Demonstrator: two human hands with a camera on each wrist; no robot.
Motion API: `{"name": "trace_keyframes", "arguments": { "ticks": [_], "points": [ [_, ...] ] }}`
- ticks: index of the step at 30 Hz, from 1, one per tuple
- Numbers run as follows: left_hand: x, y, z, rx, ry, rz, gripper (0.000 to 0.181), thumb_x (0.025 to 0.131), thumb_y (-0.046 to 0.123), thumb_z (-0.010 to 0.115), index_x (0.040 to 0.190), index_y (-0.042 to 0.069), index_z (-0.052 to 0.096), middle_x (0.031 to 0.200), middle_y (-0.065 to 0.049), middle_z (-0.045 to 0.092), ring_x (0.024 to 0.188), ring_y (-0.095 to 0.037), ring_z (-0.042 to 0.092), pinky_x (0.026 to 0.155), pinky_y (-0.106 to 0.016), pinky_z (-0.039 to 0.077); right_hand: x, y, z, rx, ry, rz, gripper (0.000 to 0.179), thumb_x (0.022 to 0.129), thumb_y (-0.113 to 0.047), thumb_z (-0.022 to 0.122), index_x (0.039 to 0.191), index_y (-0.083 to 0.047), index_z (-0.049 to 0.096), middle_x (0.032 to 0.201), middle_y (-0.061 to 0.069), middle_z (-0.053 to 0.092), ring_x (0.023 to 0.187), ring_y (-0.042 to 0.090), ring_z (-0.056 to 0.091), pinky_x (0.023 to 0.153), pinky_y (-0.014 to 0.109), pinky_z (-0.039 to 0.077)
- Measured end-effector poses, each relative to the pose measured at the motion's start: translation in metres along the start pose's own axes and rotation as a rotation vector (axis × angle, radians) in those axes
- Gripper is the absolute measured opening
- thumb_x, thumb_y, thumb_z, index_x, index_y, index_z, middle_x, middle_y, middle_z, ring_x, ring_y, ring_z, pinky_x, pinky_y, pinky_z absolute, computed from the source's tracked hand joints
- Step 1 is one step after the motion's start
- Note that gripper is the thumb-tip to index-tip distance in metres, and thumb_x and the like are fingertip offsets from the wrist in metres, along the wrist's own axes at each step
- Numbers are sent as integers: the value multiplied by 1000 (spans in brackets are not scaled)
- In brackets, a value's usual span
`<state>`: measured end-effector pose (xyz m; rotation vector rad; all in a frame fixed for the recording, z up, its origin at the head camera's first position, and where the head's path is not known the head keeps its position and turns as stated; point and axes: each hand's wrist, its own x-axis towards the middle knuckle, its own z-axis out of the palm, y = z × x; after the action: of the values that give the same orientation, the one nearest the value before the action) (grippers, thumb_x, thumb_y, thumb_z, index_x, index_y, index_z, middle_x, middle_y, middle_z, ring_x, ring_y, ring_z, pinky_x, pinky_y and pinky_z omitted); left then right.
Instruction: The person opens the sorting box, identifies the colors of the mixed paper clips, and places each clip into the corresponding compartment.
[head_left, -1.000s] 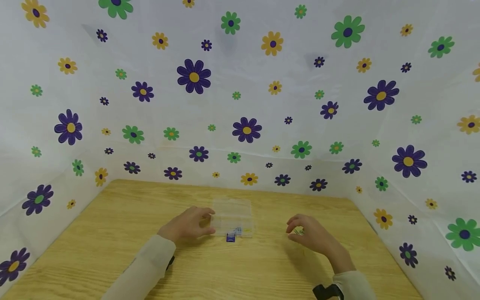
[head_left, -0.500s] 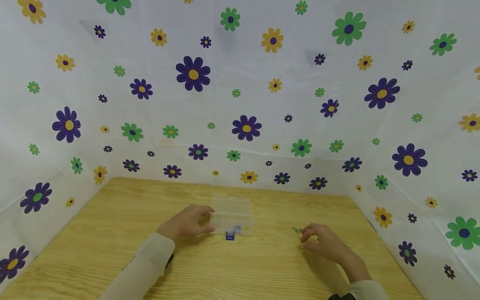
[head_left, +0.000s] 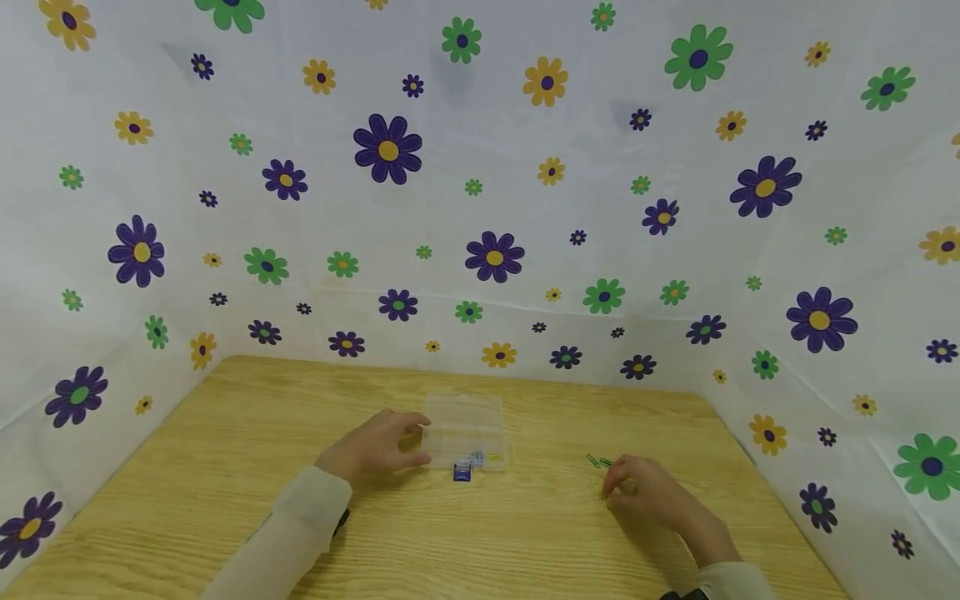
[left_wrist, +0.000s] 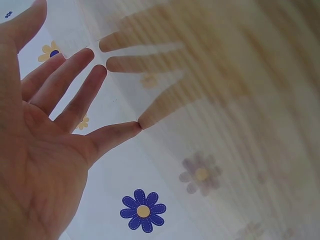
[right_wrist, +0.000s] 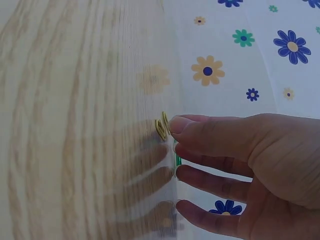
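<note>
My left hand rests at the left side of a clear plastic box. In the left wrist view, its fingers are spread and straight, with the tips down at the shiny tabletop. On the right of the table, my right hand pinches a yellow paper clip between thumb and forefinger, close against the wood, where its reflection shows. Just beyond that hand lie green paper clips, partly hidden behind the fingers in the right wrist view.
Blue pieces and a yellow one show in the box's front part, and a dark blue latch juts from its front edge. A white flowered sheet walls the wooden table at the back and both sides.
My right hand has drawn back toward me and to the right, uncovering the green paper clips. The left hand stays beside the box.
</note>
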<state>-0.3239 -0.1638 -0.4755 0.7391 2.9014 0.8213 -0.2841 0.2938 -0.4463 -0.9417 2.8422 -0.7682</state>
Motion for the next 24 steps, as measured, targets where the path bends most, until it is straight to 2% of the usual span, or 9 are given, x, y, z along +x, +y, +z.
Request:
{"name": "trace_keyframes", "arguments": {
  "ticks": [11,24],
  "points": [
    [0,2,-1,2,-1,8,62,93,46,73,140,7,60,135,-15,68,129,-37,59,114,-60,43,1,6,4,-51,8,-34,12,81,-7,83,86,-15,77,98,0,69,91,17,65,81,32,54],
    [0,3,-1,-2,1,-6,60,93,43,75,139,8,61,134,-15,69,129,-37,60,115,-59,44,0,6,3,-71,-13,-4,10,81,-9,84,84,-13,76,101,0,67,89,14,64,78,31,54]
  ]
}}
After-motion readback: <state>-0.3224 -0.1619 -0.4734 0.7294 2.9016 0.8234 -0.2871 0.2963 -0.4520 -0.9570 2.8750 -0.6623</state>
